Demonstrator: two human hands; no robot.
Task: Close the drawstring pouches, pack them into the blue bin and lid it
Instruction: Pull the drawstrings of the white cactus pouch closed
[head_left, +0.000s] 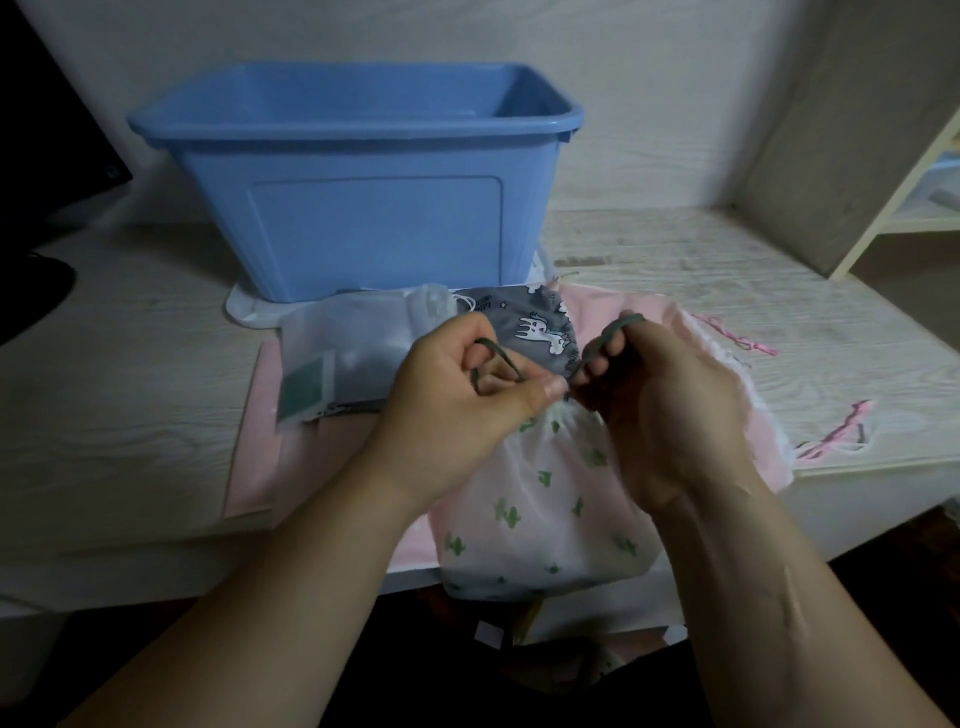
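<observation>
While both hands worked at the near edge of the desk (130, 389), a white cactus-print pouch (545, 499) lay between them, its lower part hanging over that edge and its mouth gathered into tight folds. The left hand (457, 395) had its grip clamped on a loop of the pouch's dark green drawstring (496, 358), fingers curled and the thumb pinching close to the gathered mouth. The right hand (670, 405) had its grip clamped on the other loop of the same cord, which ran over its curled fingers. The two hands sat just beside each other, nearly touching above the pouch's mouth.

Behind the hands lay a grey unicorn-print pouch (540, 332) and, to its left, a translucent white pouch (353, 343) bearing a green label. Pink pouches (727, 374) lay beneath and to the right of these, their pink cords trailing across the desk.

The blue bin (363, 208) stood upright and open-topped at the back of the desk, just behind the pile of pouches. A white flat piece (244, 309) showed beneath its front left corner; what it was could not be told. A dark screen (52, 130) stood at the far left, and a pale shelf unit (904, 208) at the far right.
</observation>
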